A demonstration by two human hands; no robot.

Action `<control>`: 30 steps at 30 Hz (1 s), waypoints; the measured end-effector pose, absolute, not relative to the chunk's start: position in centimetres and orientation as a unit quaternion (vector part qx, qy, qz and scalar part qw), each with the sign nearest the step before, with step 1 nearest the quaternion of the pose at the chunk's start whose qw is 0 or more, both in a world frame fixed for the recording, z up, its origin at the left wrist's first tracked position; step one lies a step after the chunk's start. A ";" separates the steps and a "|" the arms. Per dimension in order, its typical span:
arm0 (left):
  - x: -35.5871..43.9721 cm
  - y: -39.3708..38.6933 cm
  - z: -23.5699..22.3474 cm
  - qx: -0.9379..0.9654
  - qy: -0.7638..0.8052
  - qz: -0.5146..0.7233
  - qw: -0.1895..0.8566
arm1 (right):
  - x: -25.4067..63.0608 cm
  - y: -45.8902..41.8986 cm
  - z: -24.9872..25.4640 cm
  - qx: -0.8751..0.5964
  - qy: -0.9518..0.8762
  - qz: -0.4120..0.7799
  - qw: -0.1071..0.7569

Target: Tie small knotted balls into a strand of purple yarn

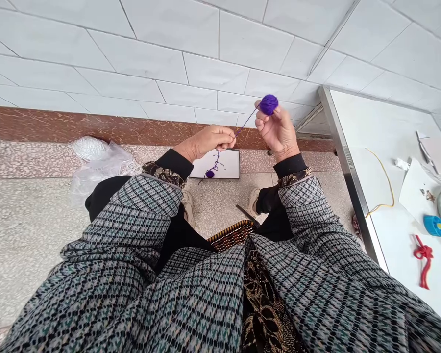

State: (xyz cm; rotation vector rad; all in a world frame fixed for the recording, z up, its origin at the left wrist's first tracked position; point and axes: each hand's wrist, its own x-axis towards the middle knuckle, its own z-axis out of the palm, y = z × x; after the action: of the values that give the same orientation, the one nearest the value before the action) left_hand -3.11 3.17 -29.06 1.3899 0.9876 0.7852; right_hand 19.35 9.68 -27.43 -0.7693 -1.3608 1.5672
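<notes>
1. Holding the purple yarn ball (269, 104) up in its fingertips, the right hand (276, 131) has its fingers curled and partly closed around it, with the palm facing the camera.
2. Pinched shut on the purple strand (247, 124), the left hand (210, 141) is lower and to the left of the ball; the strand runs slanting between the two hands.
3. Below the left hand, a white tray (232, 166) with a dark rim lies on the speckled floor (25, 235). A small purple bundle (209, 174) lies in it, with loose purple yarn above.
4. On the floor to the left is a clear plastic bag (91, 171) beside white yarn (89, 148).
5. A woven basket (232, 234) shows between the legs.
6. On the white table (356, 122) at the right are a yellow cord (391, 189), a blue cap (433, 225) and a knotted red cord (423, 252).
</notes>
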 end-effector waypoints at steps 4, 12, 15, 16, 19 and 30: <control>-3.6 3.4 -29.5 0.576 0.447 0.368 0.578 | 20.4 8.9 -25.5 -0.363 -0.599 0.607 0.376; -2.9 2.9 -28.9 0.636 0.399 0.271 0.603 | 19.5 9.6 -26.9 -0.388 -0.639 0.545 0.381; -2.5 2.4 -28.0 0.687 0.314 0.211 0.620 | 18.4 9.9 -28.7 -0.458 -0.665 0.484 0.337; -2.5 2.4 -27.8 0.693 0.309 0.214 0.615 | 18.2 9.7 -29.0 -0.470 -0.692 0.467 0.287; -3.2 2.7 -27.8 0.665 0.371 0.288 0.581 | 18.3 8.9 -29.0 -0.383 -0.771 0.501 0.086; -2.9 2.5 -28.0 0.626 0.402 0.313 0.591 | 17.6 9.6 -28.8 -0.388 -0.584 0.587 0.405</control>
State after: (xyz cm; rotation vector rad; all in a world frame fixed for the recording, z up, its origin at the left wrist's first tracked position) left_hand -2.86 2.47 -28.01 1.4566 0.9351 0.7288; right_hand 17.63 9.58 -28.80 -0.9793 -1.4730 1.4810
